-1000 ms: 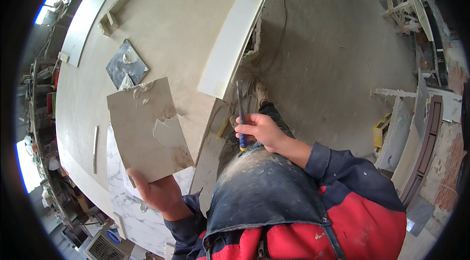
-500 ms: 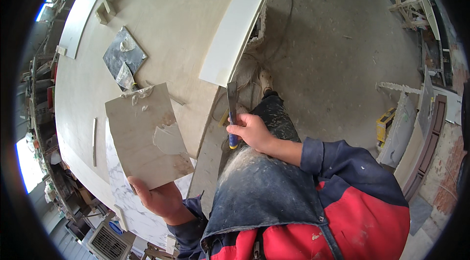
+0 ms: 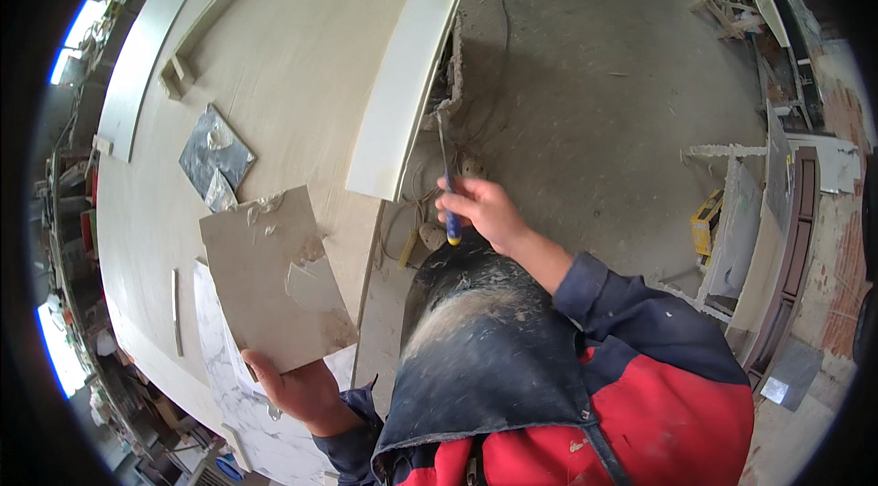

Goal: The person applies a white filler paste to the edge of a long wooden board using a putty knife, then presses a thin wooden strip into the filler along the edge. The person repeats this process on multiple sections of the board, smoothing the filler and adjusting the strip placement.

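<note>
My left hand grips a beige rectangular board by its near edge, thumb on top. A smear of grey-white paste sits on its face and ragged lumps lie along its far edge. My right hand is closed around the blue handle of a putty knife, tipped yellow at the butt. Its thin blade points away from me, nearly edge-on, beside the table's right edge. Beyond the board a dark diamond-shaped slab lies on the table, bearing white paste and what looks like a paste-covered tool, partly hidden.
The large beige work table carries a long white strip along its right edge, a wooden piece and a marble-patterned panel. Cables trail on the concrete floor. Panels and a yellow box stand at the right.
My right hand has moved forward with the putty knife, whose blade has turned nearly edge-on. My left hand still holds the board. The whole view has shifted somewhat.
</note>
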